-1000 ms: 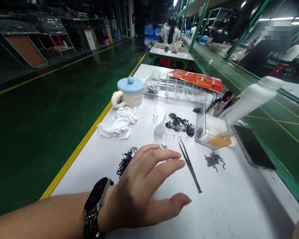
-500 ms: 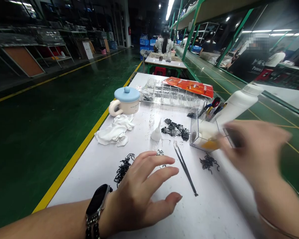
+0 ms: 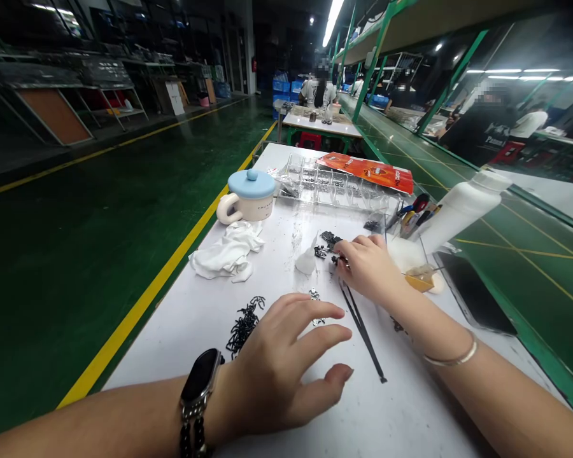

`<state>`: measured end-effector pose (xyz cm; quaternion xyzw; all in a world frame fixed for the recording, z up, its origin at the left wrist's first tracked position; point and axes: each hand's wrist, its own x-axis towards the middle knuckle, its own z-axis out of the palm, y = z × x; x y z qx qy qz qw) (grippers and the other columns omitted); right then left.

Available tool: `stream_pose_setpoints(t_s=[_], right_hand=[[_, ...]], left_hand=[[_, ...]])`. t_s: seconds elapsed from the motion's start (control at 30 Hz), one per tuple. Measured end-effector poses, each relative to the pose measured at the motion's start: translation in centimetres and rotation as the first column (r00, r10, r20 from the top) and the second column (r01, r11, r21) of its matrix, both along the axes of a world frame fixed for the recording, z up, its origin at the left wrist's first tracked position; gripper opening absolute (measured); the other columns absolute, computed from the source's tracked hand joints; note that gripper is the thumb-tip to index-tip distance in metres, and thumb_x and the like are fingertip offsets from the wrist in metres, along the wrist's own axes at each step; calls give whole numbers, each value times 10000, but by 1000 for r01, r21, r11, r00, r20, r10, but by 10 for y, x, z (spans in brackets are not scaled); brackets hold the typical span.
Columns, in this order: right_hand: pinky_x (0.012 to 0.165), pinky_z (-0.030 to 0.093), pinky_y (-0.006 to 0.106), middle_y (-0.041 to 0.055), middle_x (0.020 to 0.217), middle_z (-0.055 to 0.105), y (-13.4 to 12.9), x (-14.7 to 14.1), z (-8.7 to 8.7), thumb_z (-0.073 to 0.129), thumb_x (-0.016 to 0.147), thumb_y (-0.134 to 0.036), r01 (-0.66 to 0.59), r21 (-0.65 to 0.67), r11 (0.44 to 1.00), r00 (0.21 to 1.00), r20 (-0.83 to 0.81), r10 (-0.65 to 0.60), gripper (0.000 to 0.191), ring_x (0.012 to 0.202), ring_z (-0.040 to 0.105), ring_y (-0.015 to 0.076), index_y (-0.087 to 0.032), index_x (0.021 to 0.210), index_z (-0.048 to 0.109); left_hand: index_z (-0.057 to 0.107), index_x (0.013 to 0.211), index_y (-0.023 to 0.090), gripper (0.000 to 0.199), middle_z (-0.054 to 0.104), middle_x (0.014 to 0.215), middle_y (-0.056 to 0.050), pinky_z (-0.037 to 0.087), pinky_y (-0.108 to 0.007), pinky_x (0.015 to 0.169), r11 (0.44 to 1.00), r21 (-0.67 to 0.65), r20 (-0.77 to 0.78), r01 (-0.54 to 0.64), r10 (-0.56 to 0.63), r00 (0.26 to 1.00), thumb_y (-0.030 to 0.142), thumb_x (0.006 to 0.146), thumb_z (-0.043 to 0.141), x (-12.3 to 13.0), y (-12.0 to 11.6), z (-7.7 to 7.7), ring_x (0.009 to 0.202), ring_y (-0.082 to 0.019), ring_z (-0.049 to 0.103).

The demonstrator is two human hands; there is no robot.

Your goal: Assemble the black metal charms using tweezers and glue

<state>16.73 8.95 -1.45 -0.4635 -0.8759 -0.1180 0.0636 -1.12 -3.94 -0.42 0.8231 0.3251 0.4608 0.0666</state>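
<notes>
My left hand hovers over the white tabletop with fingers apart and nothing in them. Below its wrist side lies a heap of small black curved pieces. Small silvery pieces show just past its fingers. My right hand is on a pile of black parts with metal bits, its fingers curled down and pressed together; what the fingertips grip is hidden. Black tweezers lie between my hands, tips toward the pile. Beside the pile stands a white bottle with a thin nozzle.
Further back are a lidded mug, a crumpled white cloth, a clear compartment tray and an orange packet. At right are a clear pen box, a white bottle and a phone. People sit further off.
My right hand has moved left from beside the clear box onto the pile of black parts, and its fingers have closed. My left hand keeps its pose. The view has shifted slightly.
</notes>
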Motion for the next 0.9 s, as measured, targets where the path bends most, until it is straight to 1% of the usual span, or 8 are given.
stream_pose_setpoints(t_s=[0.23,0.33,0.43,0.5,0.63,0.77,0.83,0.9], right_hand=[[797,370,382,56,779,646,-27,8,15,493,816,-174,-57,-67,996,955,-293,35,96,775,585,191,-158,888,555],[713,445,301,35,823,638,-53,3,26,513,834,-255,-142,-232,962,815,-579,-19,69,773,597,147,-189,853,504],[599,461,233,2,739,607,-74,-6,27,637,753,-275,-433,-597,675,459,-791,-405,170,667,580,104,-188,767,491],[579,453,217,-20,703,584,-77,-11,21,692,696,-264,-546,-664,511,353,-736,-578,227,620,559,82,-183,743,485],[594,452,220,-41,642,566,-64,-14,13,707,678,-308,-575,-686,446,370,-704,-606,288,581,553,71,-186,761,461],[636,476,296,-1,653,610,-42,-11,17,720,654,-372,-576,-735,358,514,-666,-540,361,599,595,131,-187,852,480],[648,472,328,21,678,612,-30,-10,19,658,707,-442,-525,-745,411,560,-666,-493,352,611,594,151,-184,876,486],[667,449,338,32,748,590,-18,-13,16,630,721,-475,-417,-709,569,559,-693,-455,368,649,569,153,-190,893,472]], left_hand=[[537,1112,134,369,585,1091,-131,516,-397,848,990,-139,32,23,-19,999,144,749,601,1,-1,-5,998,-228,570],[419,1256,140,554,504,1209,-155,482,-433,926,980,-199,126,-19,45,991,167,745,632,0,2,-7,1138,-252,487],[507,1152,166,413,552,1094,-114,521,-387,850,976,-219,206,0,46,978,148,758,632,-1,7,-8,1036,-222,539],[566,1051,167,291,592,965,-74,537,-345,774,960,-279,237,-4,73,969,120,768,615,-1,10,-8,904,-187,578],[585,1045,166,320,626,948,-50,533,-311,751,876,-482,246,-36,174,954,157,735,666,-3,14,-6,835,-163,591],[616,1020,200,278,643,900,-9,511,-255,721,806,-591,225,-25,195,955,152,748,649,-6,15,-4,765,-124,580],[630,1008,206,264,635,880,-4,509,-245,717,784,-620,238,3,184,953,164,748,650,-6,15,-4,757,-119,577],[634,1005,195,251,621,882,-12,517,-242,725,759,-649,276,41,186,943,178,755,642,-6,15,-4,759,-117,579]])
